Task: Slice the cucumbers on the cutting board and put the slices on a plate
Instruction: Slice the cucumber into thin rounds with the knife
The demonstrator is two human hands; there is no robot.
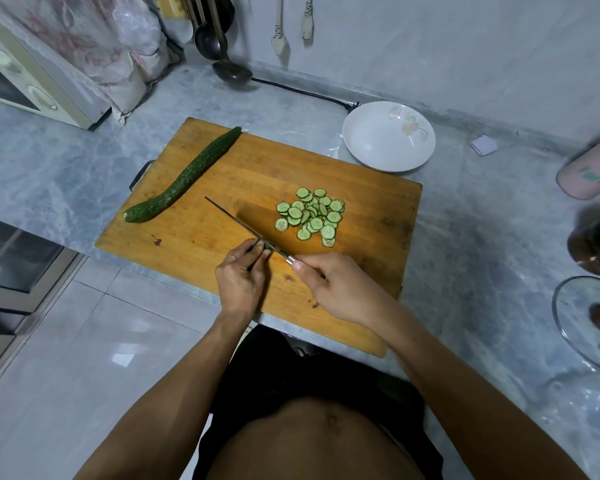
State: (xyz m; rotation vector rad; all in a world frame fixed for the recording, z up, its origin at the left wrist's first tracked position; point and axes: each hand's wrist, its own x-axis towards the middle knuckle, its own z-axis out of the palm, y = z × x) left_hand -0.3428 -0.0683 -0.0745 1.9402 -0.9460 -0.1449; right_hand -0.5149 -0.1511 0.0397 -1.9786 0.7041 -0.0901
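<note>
A wooden cutting board [222, 188] lies on the grey counter. A whole cucumber [184, 176] rests along its far left side. A pile of several cucumber slices [310, 216] sits right of the middle. My left hand [239, 275] pinches a small cucumber end piece [262, 244] at the near part of the board. My right hand [336, 289] grips the handle of a knife [243, 225], whose blade lies over that piece and points up-left. A white plate [371, 140] with a flower print stands empty beyond the board's far right corner.
A microwave [25, 71] and plastic bags stand at the back left. Ladles [229, 72] hang against the wall. A pink can [589, 171], a dark jar [596, 244] and a glass lid [582, 320] sit at the right edge. A black cable [302, 93] runs behind the plate.
</note>
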